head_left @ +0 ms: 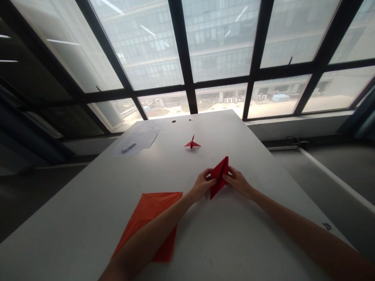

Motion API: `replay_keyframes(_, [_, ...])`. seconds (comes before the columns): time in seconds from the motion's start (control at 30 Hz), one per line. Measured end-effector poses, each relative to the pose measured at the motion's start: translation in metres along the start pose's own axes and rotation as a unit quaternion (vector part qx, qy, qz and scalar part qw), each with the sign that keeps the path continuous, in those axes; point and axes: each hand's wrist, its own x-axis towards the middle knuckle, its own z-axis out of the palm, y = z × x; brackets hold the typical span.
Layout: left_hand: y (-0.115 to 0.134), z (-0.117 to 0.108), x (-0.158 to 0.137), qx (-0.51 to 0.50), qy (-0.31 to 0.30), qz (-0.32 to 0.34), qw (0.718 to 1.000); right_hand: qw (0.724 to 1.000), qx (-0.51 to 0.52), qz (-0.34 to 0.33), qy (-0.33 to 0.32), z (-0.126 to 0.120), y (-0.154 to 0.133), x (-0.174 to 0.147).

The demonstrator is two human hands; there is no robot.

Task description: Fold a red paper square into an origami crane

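Note:
A folded piece of red origami paper (220,171) is held between both hands just above the white table, its pointed ends facing up and down. My left hand (203,183) pinches its left edge, with the thumb on the near face. From the other side, my right hand (238,181) grips the right edge, thumb near the middle crease. Beyond the hands stands a small red origami crane (192,143) with spread wings. Sheets of orange-red paper (152,208) lie under my left forearm, which hides part of them.
The white table (234,242) narrows toward large windows with dark frames. At its far left lie printed sheets (149,138) with a marker-like white object (129,147) on them. Two round holes are near the far edge. A small dark mark (326,226) sits near the right edge.

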Motion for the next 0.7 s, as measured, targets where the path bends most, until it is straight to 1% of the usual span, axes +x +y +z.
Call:
replay_keyframes(0.13, [0.0044, 0.0042, -0.0046, 0.031, -0.056, -0.002, 0.998, 0.999, -0.023, -0.012, 0.033, 0.0005, -0.0012, -0.0012])
replay_keyframes(0.17, [0.0046, 0.0047, -0.0049, 0.035, -0.060, 0.001, 0.998, 0.999, -0.026, -0.009, 0.040, 0.0002, -0.0007, -0.0013])
replay_keyframes(0.23, [0.0039, 0.0050, -0.0045, 0.039, -0.040, 0.006, 0.998, 0.998, -0.032, -0.002, 0.052, -0.0001, 0.0007, -0.0014])
replay_keyframes(0.3, [0.0029, 0.0050, -0.0035, 0.039, -0.004, -0.002, 0.999, 0.998, -0.036, 0.001, 0.057, 0.0004, 0.0017, -0.0015])
replay_keyframes(0.33, [0.0027, 0.0049, -0.0029, 0.041, 0.005, -0.010, 0.999, 0.998, -0.038, 0.001, 0.058, 0.0008, 0.0019, -0.0017])
replay_keyframes(0.4, [0.0032, 0.0049, -0.0021, 0.058, -0.007, -0.021, 0.998, 0.997, -0.041, 0.001, 0.062, 0.0020, 0.0014, -0.0021])
replay_keyframes(0.53, [0.0052, 0.0063, -0.0023, 0.099, -0.043, -0.008, 0.994, 0.997, -0.048, 0.000, 0.067, 0.0041, -0.0004, -0.0025])
replay_keyframes(0.63, [0.0036, 0.0070, -0.0025, 0.089, -0.046, 0.001, 0.995, 0.996, -0.042, -0.016, 0.075, 0.0047, 0.0004, -0.0013])
replay_keyframes(0.7, [0.0013, 0.0063, -0.0018, 0.073, -0.038, -0.003, 0.997, 0.996, -0.028, -0.007, 0.084, 0.0044, 0.0019, -0.0003])
